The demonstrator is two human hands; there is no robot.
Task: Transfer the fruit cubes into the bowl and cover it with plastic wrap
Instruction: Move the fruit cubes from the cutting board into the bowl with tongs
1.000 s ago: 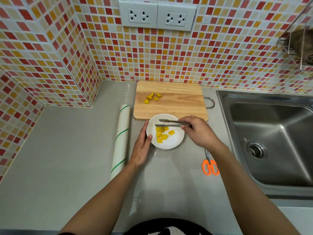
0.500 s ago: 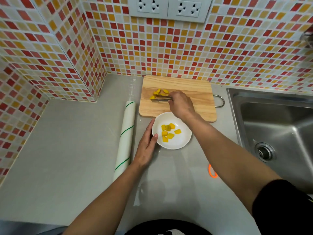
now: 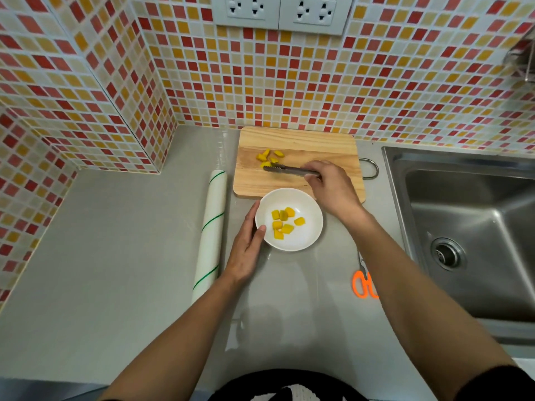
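Gripping the metal tongs (image 3: 291,170) with my right hand (image 3: 330,188), I have their tips low over the wooden cutting board (image 3: 318,146), right at the small cluster of yellow fruit cubes on the board (image 3: 267,157). Whether the tips are pinching a cube I cannot tell; they lie just beside the nearest piece. My left hand (image 3: 246,250) lies flat and relaxed on the grey surface (image 3: 115,256), fingers straight along the left rim of the white bowl (image 3: 307,198), thumb touching its edge. Six or so fruit cubes in the bowl (image 3: 285,222) sit near its middle. That bowl stands just in front of the board's near edge. To the left, a roll of plastic wrap (image 3: 210,235) lies lengthwise on the surface, apart from my left hand. Orange-handled scissors (image 3: 363,280) lie to the right, partly behind my right forearm, near the steel sink (image 3: 477,227). Mosaic tiles (image 3: 289,82) cover the wall behind.
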